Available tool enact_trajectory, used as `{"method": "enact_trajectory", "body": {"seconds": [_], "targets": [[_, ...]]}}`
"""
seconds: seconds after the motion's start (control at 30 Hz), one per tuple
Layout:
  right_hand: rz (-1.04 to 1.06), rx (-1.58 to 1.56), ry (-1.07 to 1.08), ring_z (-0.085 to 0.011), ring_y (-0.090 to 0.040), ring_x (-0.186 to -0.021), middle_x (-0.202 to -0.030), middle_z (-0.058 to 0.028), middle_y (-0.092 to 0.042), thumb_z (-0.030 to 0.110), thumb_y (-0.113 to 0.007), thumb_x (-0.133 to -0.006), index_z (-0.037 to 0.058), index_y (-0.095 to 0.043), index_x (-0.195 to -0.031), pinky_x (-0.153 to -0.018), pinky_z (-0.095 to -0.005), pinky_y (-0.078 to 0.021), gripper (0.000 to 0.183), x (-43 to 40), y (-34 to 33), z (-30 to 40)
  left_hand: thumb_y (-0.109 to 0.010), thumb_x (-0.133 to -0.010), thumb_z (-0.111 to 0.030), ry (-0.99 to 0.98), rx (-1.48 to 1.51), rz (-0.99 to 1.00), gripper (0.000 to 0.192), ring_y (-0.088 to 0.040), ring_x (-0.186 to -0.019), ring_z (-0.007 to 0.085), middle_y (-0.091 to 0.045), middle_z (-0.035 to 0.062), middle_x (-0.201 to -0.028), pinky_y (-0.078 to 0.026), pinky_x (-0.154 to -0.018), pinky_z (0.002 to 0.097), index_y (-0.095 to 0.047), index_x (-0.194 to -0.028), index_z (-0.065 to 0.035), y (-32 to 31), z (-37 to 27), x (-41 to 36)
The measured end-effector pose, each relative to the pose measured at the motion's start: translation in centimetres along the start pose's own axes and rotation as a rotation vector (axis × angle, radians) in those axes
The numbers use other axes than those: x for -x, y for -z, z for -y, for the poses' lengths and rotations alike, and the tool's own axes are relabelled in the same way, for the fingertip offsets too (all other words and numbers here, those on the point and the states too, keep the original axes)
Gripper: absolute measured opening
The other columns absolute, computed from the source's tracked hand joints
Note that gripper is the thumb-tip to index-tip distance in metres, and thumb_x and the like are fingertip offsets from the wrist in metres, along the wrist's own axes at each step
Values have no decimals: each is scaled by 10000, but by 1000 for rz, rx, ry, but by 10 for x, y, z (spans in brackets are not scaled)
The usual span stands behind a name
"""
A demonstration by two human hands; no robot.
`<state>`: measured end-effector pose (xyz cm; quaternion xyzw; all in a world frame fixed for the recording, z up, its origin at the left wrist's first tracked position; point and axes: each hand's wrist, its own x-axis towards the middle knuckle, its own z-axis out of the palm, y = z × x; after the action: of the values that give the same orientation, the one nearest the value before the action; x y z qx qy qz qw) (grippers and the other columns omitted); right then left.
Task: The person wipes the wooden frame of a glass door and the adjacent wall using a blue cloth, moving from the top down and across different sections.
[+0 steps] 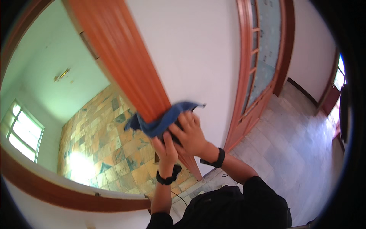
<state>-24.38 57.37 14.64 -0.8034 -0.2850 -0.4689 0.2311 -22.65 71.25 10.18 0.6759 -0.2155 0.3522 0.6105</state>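
A blue cloth [163, 121] is wrapped across the reddish-brown wooden door frame [128, 60], its ends sticking out on both sides. My left hand [165, 148] grips the lower left part of the cloth at the frame's edge. Just right of it, my right hand [190, 131] presses the cloth with bent fingers against the frame's other side. The two hands are close together, and a dark part of the cloth shows between them. Each wrist bears a black band.
A white wall [194, 57] adjoins the frame on the right, followed by a wooden door with glass panes [248, 86]. Through the doorway lies a room with a multicoloured tiled floor [114, 143] and a bright window [24, 131]. Thin cables run near the feet.
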Motion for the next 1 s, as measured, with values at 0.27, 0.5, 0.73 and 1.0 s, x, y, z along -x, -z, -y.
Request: {"method": "enact_trajectory", "body": {"seconds": [0.27, 0.5, 0.73, 1.0], "targets": [[159, -60, -27, -289, -533, -1169, -1324, -112, -537, 355, -753, -788, 174, -564, -1262, -972, -424, -396, 541, 97, -25, -15, -500, -1041, -89, -13, -210, -338, 264, -583, -1085, 388, -582, 256, -1207, -447, -925, 493, -600, -1206, 91, -21, 13, 91], [17, -82, -15, -305, -527, -1204, -1349, -107, -538, 341, -762, -759, 133, -553, -1262, -983, -422, -415, 583, 82, 6, -42, -524, -1017, -52, -431, -704, -256, 268, -562, -1105, 359, -563, 224, -1169, -458, -945, 476, -572, -1245, 79, -43, 0, 82], [-158, -10, -58, -387, -481, -1285, -1420, -171, -504, 277, -760, -765, 101, -565, -1300, -1063, -514, -371, 596, 69, 83, -127, -621, -944, -151, -447, -704, -162, 337, -549, -1173, 435, -566, 256, -1282, -417, -1015, 539, -608, -1207, 60, -158, -51, 33], [-137, -148, -39, -458, -368, -1398, -1506, -262, -391, 237, -737, -777, 0, -475, -1401, -1160, -528, -299, 717, -11, 151, -240, -628, -932, -241, -523, -687, -113, 489, -485, -1175, 491, -546, 273, -1227, -370, -1007, 555, -553, -1312, 57, -263, -77, -53]]}}
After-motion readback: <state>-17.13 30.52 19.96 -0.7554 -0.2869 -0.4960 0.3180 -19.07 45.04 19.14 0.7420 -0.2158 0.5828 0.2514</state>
